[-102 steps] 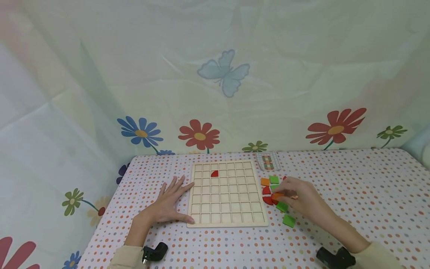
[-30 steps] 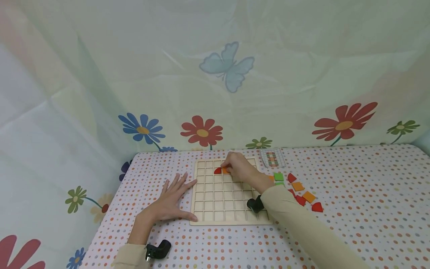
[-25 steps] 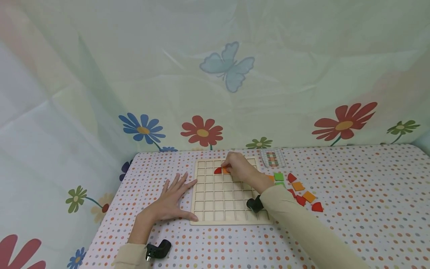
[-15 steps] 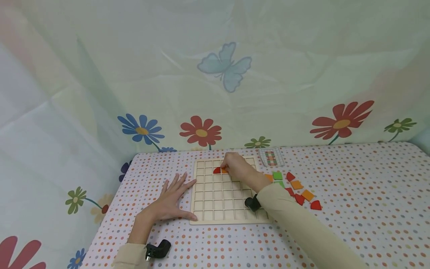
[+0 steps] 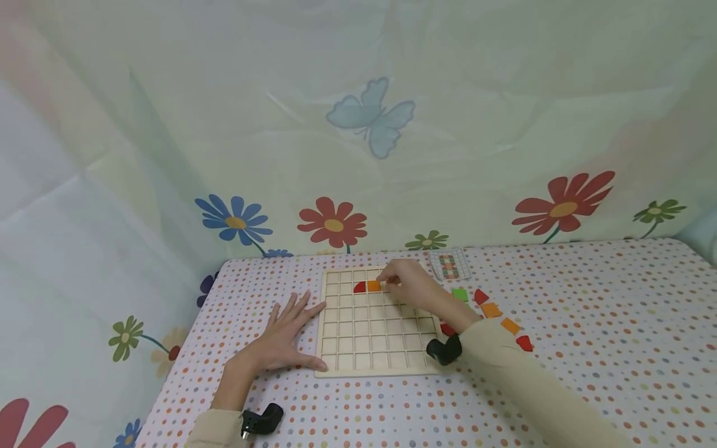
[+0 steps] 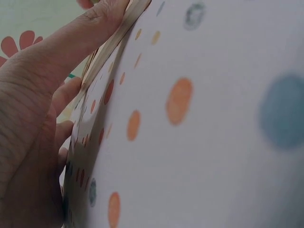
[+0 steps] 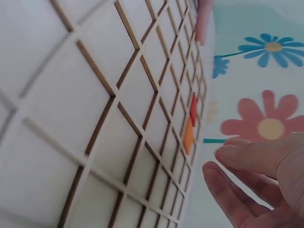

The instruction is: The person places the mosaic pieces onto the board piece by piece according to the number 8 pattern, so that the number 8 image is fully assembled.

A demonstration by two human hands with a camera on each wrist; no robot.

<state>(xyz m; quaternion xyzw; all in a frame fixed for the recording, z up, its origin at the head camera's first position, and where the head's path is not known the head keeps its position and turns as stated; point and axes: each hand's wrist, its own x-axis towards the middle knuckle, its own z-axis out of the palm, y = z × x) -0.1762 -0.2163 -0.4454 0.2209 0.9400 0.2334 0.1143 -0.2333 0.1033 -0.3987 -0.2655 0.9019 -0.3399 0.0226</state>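
Observation:
A wooden grid board (image 5: 361, 328) lies on the dotted cloth. In one of its upper rows, a red quarter-round tile (image 5: 360, 287) sits beside an orange square tile (image 5: 373, 286). My right hand (image 5: 411, 286) hovers just right of the orange tile, fingers loosely bent. The right wrist view shows a gap between thumb and fingers (image 7: 223, 183) with nothing in it, off the orange tile (image 7: 188, 137). My left hand (image 5: 280, 339) rests spread at the board's left side, thumb and a fingertip touching its edge. From the left wrist, the thumb (image 6: 71, 42) lies against the board's rim.
Right of the board lie loose tiles: a green square (image 5: 460, 294), red quarter-rounds (image 5: 480, 296) and orange squares (image 5: 490, 310). My right forearm hides part of this pile. A printed pattern card (image 5: 450, 266) lies by the board's upper right corner. A flowered curtain hangs behind.
My right hand brought an orange square tile from the pile to the board, beside the red tile. Since then it has let go and shifted slightly right. My left hand has stayed put.

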